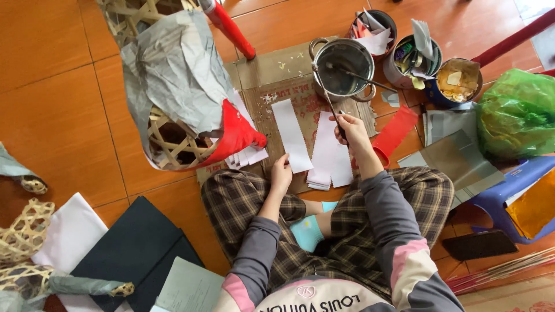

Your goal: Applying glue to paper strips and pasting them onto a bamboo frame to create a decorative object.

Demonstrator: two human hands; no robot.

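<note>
One white paper strip [291, 134] flat on the cardboard sheet [272, 69], lower end pinned under the left hand [281, 173], fingers curled down onto it. Just to the right, a stack of white strips [330, 157], lying on the same cardboard. Above that stack the right hand [351, 132], closed round a thin dark stick [327, 95] that slants up to the rim of the steel pot [342, 68]; what sits on the stick's tip too small to tell. Beside the pot, three round tins: one with paper scraps [373, 29], one with mixed bits [413, 58], one with yellowish paste [457, 81]. Further right, a green plastic bag [516, 112] and a blue plastic stool [514, 193]. Left of the cardboard, a bamboo frame [173, 141] half covered in grey and red paper, more white strips [248, 155] fanned beneath its red end. Lower left, dark and white sheets [124, 248] on the orange tiled floor [52, 104].
</note>
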